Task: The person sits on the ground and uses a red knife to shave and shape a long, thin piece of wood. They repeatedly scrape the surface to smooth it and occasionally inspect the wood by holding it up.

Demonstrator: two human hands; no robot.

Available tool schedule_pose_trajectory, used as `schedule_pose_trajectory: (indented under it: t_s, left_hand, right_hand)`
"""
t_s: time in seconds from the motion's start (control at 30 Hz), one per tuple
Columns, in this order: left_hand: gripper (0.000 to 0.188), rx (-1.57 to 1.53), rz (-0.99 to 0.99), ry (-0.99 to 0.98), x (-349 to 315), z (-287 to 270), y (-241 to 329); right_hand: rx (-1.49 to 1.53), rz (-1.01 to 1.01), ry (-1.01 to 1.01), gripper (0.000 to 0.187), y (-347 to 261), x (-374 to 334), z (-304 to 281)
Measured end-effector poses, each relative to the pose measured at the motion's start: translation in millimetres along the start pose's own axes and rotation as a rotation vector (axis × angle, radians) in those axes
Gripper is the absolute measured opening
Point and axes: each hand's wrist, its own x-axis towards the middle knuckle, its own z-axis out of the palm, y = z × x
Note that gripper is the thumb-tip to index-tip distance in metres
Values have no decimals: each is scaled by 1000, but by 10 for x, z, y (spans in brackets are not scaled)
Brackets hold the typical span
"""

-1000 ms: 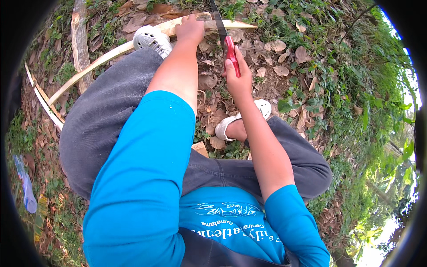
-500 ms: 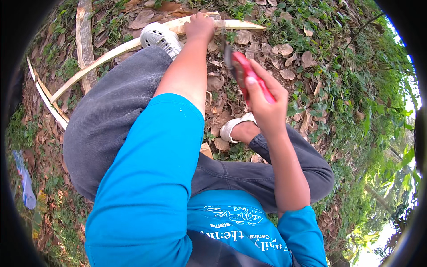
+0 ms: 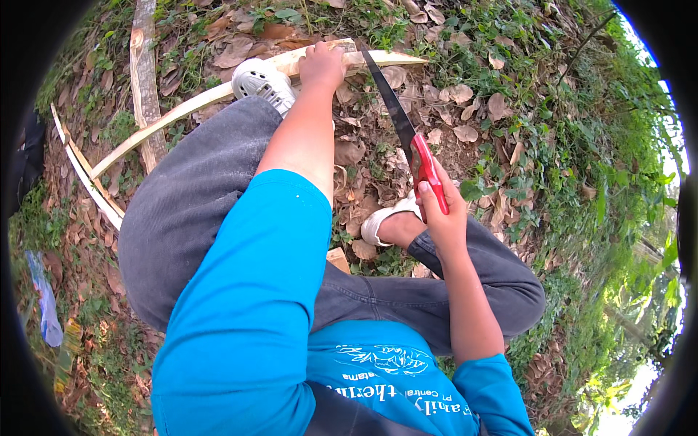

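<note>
In the head view, a red-handled saw [image 3: 413, 144] was held in the right hand [image 3: 446, 209], off to the right of the lap, its handle wrapped by the fingers with the thumb laid along the near side. The dark blade was angled up and to the left, its tip reaching the far end of a pale wooden strip [image 3: 169, 118]; whether wood was touched by it could not be told. The strip, long and bowed, was gripped near that end by the left hand [image 3: 324, 67], fingers curled over the top, undersides hidden. A second pale piece [image 3: 339, 43] lay against it at the same place. Beside the left hand, the strip was crossed by a white clog [image 3: 260, 80]; any pressure from it could not be judged. Farther left, a rough-barked length of wood [image 3: 145, 76] was passed over by the strip. The strip was judged light, stiff but springy, and liable to splinter along its edges; a hold on the broad faces, clear of the teeth, seemed best. The saw was judged light, its blade thin and flexible, to be taken by the handle alone.
</note>
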Motion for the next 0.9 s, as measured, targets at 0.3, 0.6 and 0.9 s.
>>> schedule_pose_trajectory:
  t_s: [0.3, 0.6, 0.9]
  left_hand:
    - [43, -60, -30, 9, 3, 6, -43]
    - [36, -6, -5, 73, -20, 86, -63]
    - [42, 34, 5, 40, 83, 92, 44]
  right_hand:
    - [-121, -259, 105, 40, -615, 743, 492]
    - [46, -306, 100, 50, 395, 971, 937]
    - [-110, -184, 98, 51, 356, 353, 624]
